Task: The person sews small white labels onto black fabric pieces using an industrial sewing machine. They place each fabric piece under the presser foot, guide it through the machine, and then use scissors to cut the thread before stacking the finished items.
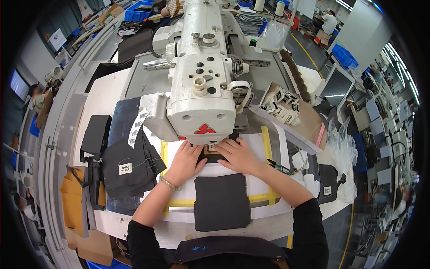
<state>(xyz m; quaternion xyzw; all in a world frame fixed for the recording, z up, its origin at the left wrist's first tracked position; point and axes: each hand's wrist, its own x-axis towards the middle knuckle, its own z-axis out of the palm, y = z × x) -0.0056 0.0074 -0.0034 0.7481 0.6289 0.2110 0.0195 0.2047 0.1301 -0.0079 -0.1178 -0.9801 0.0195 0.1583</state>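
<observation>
Under the head of a white industrial sewing machine (201, 114), a black piece (210, 159) with a small tan patch lies on a white sheet bordered by yellow tape. My left hand (183, 161) presses on its left side with fingers spread; part of the fingertips is under the machine head. My right hand (235, 157) lies flat on its right side, fingertips beside the presser foot. A stack of black square pieces (221, 201) sits in front of my hands. Small scissors (280, 167) lie to the right.
At the left are more black pieces (127, 177) and mustard fabric (74, 201). A tray of labels (309, 130) stands at the right beside crumpled plastic bags (340, 161). Blue bins (347, 54), workbenches and other people (327, 22) show around the room.
</observation>
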